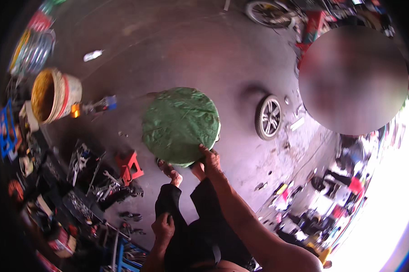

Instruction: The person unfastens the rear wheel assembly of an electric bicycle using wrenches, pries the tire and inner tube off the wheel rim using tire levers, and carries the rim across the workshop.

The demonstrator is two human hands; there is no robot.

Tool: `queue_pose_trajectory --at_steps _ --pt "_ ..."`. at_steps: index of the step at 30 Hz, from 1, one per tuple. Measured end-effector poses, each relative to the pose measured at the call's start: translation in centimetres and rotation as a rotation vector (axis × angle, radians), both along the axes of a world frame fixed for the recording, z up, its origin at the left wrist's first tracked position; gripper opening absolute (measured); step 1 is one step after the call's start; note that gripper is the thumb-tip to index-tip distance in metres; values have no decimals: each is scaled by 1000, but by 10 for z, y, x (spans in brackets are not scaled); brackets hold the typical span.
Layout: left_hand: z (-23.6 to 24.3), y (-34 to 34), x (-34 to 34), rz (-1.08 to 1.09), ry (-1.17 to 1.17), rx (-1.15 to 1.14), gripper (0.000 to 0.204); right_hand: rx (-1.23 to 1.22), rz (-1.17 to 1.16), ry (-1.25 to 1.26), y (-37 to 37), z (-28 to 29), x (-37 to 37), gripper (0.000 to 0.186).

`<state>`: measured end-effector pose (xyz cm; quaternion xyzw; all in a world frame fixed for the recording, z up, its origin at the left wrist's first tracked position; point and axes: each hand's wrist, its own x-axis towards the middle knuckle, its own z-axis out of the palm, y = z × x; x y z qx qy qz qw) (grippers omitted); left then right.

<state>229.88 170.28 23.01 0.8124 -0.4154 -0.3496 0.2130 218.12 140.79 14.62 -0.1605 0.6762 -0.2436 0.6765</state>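
Observation:
A round, flattish object covered in wrinkled green material [180, 122] is at the middle of the view, over my feet. My right hand [210, 157] grips its lower right rim, thumb on the top. My left hand [163, 225] is low beside my left thigh, fingers curled; I cannot make out whether anything is inside them. A red stool-like piece [129, 168] stands left of my feet.
Tools [82, 162] and boxes line the left, below a dirty bucket [66, 102]. A spoked wheel [269, 118] lies right of centre. A motorbike wheel [265, 13] shows at the back. A blurred patch covers the upper right; clutter [336, 199] fills the lower right.

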Motion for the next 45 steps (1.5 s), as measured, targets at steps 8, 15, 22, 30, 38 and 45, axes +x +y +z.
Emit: queue_pose_trajectory --at_steps 8,15,22,30,38,45 --pt "-21 -31 -95 -212 -108 19 9 -94 -562 -276 41 -125 -295 48" --pt "-10 -48 -216 -360 -198 77 9 364 -950 -266 145 -243 -447 44" --pt "46 -38 -295 -463 -260 152 16 -111 895 410 281 -105 -437 41" --pt "286 -69 -428 -729 -369 479 42 -249 1121 -71 425 216 -536 40" --pt "392 -135 -523 -666 -110 430 24 -437 739 -95 305 373 -663 36" --pt "370 -276 -597 -1049 -65 476 16 -393 903 559 182 455 -778 44"
